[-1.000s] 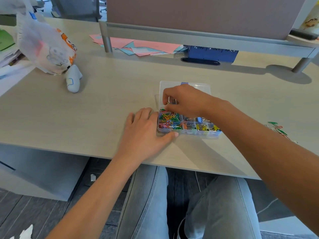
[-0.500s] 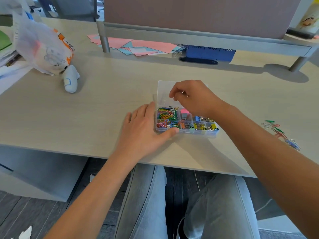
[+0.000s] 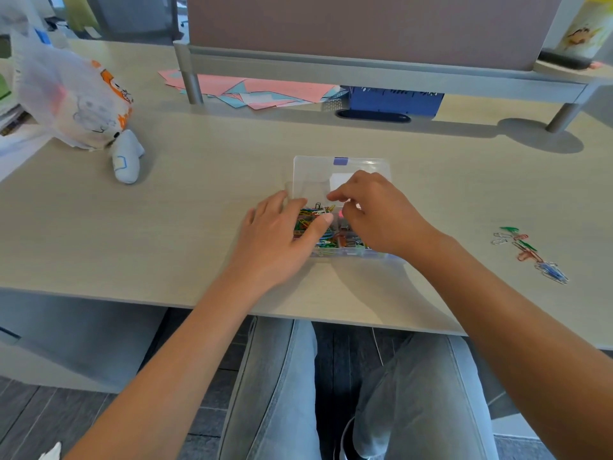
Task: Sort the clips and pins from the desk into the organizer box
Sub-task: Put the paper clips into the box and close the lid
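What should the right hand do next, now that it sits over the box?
Probably let go of whatever it pinches, if anything, then reach right for the loose clips on the desk. The right hand hovers over the open box with fingertips pinched together; what they hold is too small to tell. The left hand rests on the box's left side, steadying it.

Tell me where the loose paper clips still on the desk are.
Head view: the loose paper clips lie on the desk at far right, well apart from the organizer box.

Bare desk (image 3: 447,200) toward loose clips (image 3: 527,250)
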Demonstrator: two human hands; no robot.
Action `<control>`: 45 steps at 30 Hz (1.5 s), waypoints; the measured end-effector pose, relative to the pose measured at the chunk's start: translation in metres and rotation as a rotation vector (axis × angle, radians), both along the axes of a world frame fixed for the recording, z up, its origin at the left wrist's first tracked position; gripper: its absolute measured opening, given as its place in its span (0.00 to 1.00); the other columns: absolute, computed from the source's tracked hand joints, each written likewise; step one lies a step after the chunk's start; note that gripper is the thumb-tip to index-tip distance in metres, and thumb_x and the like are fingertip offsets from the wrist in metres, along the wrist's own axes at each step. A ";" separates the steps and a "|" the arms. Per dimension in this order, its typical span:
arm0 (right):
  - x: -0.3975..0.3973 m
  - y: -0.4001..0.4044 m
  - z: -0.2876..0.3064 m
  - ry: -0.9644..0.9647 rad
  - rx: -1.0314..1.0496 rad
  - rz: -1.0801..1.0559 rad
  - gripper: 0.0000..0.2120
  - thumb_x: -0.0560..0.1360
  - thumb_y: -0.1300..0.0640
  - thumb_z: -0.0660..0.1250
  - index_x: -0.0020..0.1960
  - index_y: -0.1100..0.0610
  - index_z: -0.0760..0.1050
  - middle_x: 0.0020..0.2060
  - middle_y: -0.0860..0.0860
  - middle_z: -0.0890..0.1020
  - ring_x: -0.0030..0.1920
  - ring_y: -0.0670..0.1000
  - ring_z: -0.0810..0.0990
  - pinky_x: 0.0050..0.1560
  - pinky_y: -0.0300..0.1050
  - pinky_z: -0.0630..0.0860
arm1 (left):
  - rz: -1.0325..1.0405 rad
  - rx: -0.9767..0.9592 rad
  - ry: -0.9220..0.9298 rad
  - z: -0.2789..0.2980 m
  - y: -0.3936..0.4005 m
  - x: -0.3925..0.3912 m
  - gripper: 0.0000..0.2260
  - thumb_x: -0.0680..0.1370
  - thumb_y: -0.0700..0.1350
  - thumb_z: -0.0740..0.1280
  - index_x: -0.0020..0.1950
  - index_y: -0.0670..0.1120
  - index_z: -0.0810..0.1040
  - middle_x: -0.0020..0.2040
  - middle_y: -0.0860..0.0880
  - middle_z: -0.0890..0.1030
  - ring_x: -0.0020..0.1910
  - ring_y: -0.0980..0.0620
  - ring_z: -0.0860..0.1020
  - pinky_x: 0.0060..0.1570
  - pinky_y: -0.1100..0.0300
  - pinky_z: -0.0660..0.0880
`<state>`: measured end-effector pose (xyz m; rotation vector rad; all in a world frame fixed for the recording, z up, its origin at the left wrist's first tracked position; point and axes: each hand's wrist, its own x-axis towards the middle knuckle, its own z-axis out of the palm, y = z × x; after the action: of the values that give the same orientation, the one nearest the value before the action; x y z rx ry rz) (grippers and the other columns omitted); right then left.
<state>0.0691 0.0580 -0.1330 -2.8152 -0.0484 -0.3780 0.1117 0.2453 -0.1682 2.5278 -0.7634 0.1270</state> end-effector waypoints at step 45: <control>-0.009 0.013 -0.004 0.006 -0.029 -0.013 0.18 0.81 0.61 0.58 0.65 0.51 0.80 0.59 0.54 0.76 0.61 0.56 0.71 0.61 0.52 0.72 | -0.041 0.011 -0.058 -0.008 0.007 -0.005 0.33 0.78 0.66 0.44 0.75 0.50 0.67 0.77 0.46 0.64 0.76 0.46 0.61 0.74 0.46 0.60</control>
<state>0.0602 0.0711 -0.1372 -2.8466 -0.0350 -0.3748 0.1065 0.2527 -0.1765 2.5269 -0.8397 0.1835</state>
